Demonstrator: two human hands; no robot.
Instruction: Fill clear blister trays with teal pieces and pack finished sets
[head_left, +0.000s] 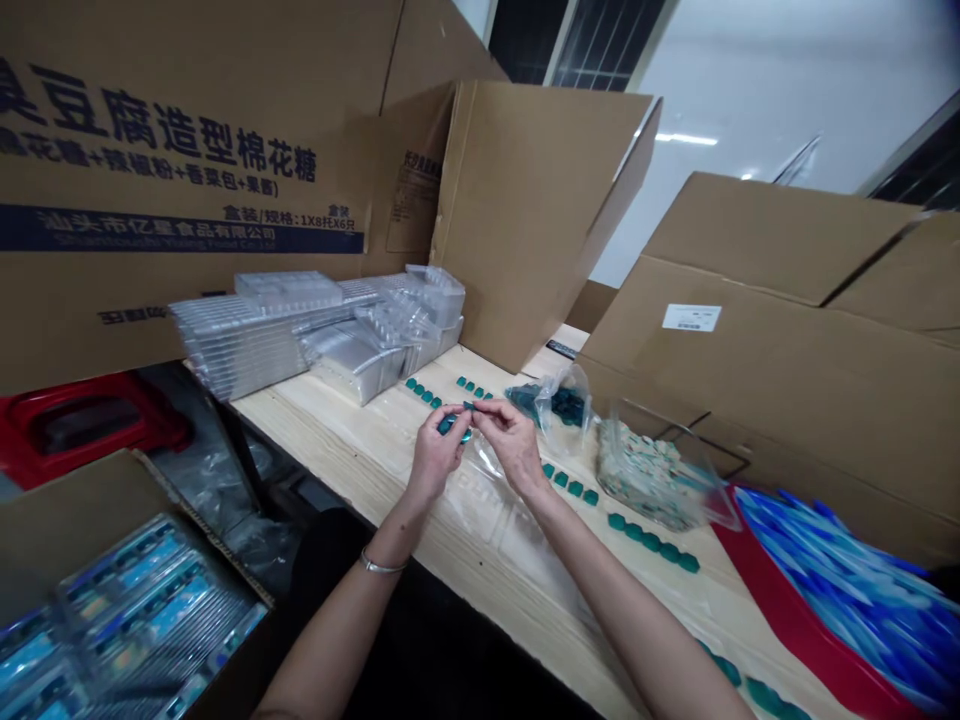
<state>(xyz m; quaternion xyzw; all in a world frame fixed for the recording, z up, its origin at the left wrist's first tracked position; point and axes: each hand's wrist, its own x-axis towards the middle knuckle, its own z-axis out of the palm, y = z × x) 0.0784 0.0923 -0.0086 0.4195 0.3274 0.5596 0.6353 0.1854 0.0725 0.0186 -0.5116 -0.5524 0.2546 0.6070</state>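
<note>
Teal pieces [652, 542] lie in short rows along the pale wooden table [442, 540], the nearest at the lower right. At the lower left, an open carton [82, 510] holds clear cases [142, 590] with blue inside. A silver bracelet [381, 566] circles the left wrist. Beyond it, over the table, the left hand [437, 455] and right hand [514, 440] meet, the fingertips of both clamped on one small dark piece [468, 406]; a round, shiny blue thing [454, 427] sits at the left hand's fingers, too small to identify. To the right, a red tray [791, 610] is heaped with blue strips [855, 570]; past it, a clear tub [712, 490] holds pale pieces [645, 460], and beside that a plastic bag [579, 385] contains more teal ones. Stacked clear trays [247, 345] stand at the left, before a large printed carton [187, 90]. Farther back are a white wall [735, 100] and a barred window [607, 40].
</note>
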